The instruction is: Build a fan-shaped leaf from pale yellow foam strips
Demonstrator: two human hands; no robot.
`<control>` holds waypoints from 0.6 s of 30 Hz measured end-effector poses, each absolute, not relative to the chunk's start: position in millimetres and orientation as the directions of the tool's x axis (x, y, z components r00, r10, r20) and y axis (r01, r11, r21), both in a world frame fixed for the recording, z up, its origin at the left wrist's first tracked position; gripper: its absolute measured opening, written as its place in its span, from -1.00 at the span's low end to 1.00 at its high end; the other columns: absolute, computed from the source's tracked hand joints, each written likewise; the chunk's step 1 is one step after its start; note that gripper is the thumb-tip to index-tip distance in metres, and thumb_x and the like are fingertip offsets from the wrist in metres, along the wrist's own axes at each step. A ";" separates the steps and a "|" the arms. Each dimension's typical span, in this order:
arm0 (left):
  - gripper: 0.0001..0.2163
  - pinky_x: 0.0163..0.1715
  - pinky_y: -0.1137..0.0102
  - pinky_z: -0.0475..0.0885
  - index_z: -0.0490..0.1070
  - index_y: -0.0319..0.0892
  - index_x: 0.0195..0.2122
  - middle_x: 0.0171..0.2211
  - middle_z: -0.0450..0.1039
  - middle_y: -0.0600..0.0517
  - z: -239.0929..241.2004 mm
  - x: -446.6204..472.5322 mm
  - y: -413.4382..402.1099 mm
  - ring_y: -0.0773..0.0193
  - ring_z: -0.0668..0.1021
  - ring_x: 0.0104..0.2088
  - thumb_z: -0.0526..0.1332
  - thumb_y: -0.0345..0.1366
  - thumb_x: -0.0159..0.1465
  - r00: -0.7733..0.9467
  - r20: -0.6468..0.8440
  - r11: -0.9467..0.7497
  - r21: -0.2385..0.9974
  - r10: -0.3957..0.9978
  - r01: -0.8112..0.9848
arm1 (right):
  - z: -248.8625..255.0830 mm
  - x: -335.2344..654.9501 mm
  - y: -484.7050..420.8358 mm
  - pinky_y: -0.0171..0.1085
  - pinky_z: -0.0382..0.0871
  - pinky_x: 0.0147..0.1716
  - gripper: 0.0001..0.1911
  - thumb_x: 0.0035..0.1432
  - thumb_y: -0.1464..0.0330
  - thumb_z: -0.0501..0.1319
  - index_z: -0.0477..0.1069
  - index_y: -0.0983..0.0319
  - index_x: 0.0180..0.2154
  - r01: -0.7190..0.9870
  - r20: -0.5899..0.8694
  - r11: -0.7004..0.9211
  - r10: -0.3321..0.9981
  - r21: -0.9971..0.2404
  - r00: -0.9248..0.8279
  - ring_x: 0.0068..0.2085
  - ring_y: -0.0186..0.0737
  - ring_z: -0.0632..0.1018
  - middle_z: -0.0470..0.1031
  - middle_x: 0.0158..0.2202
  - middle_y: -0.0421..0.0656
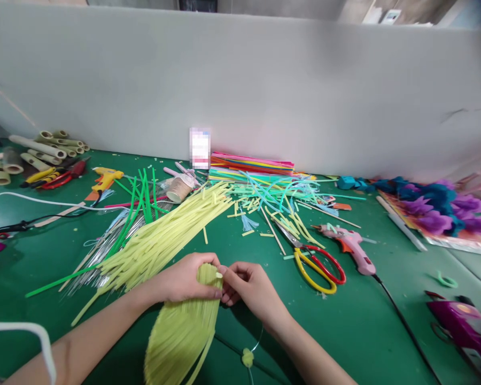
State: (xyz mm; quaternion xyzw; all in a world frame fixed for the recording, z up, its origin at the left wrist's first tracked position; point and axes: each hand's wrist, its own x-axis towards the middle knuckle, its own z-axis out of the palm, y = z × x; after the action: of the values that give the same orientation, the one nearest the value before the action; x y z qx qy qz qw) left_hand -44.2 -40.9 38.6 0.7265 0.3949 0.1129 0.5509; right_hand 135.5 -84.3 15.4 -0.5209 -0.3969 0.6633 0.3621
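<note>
My left hand [188,278] is closed around the top of a bundle of pale yellow-green shredded strips [182,331] that fans out downward toward me. My right hand [246,286] pinches the same bundle's top from the right, fingertips touching the left hand's. A thin wire with a small yellow pompom [247,357] lies just below my right wrist. A pile of pale yellow straws [164,238] lies right behind my left hand on the green table [369,315].
Red-and-yellow scissors [318,264] and a pink glue gun [353,248] lie to the right. A yellow glue gun [104,179], green straws [142,203], a paper cup [179,188], coloured straw stacks [252,163], purple and blue flowers [441,208] and a white partition [240,85] stand behind.
</note>
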 end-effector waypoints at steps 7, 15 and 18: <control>-0.74 -0.44 0.48 0.31 0.35 -0.14 -0.29 -0.40 0.50 0.12 35.6 -42.8 -41.8 0.25 0.52 -0.38 0.34 -0.21 0.05 0.630 -0.332 0.034 0.899 0.702 0.436 | 13.1 136.6 -85.4 -0.37 0.39 -0.55 -0.45 -0.20 -0.05 0.40 0.44 0.33 -0.47 -0.107 -0.381 -0.410 0.899 -0.906 -0.218 -0.59 -0.35 0.50 0.53 -0.61 -0.15; -0.71 -0.44 0.49 0.29 0.37 -0.14 -0.26 -0.42 0.43 0.17 41.3 -44.1 -41.2 0.29 0.46 -0.41 0.37 -0.20 0.04 0.636 -0.327 0.022 0.899 0.699 0.438 | 11.6 136.6 -86.2 -0.41 0.34 -0.60 -0.53 -0.21 0.05 0.45 0.47 0.33 -0.45 -0.106 -0.349 -0.373 0.916 -0.922 -0.197 -0.61 -0.40 0.44 0.46 -0.63 -0.25; -0.64 -0.39 0.46 0.33 0.38 -0.13 -0.20 -0.37 0.47 0.13 40.9 -47.1 -38.9 0.23 0.50 -0.36 0.38 -0.11 0.04 0.656 -0.330 0.013 0.898 0.678 0.439 | 10.4 137.6 -86.4 -0.41 0.34 -0.61 -0.52 -0.18 0.04 0.44 0.46 0.32 -0.44 -0.090 -0.340 -0.362 0.920 -0.928 -0.195 -0.61 -0.40 0.43 0.45 -0.63 -0.26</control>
State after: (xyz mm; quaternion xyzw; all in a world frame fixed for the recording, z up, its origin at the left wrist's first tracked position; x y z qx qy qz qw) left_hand -47.1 -38.9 40.9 0.6952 0.4017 0.1019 0.5872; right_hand 137.6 -86.4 10.4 -0.5035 -0.4120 0.6539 0.3862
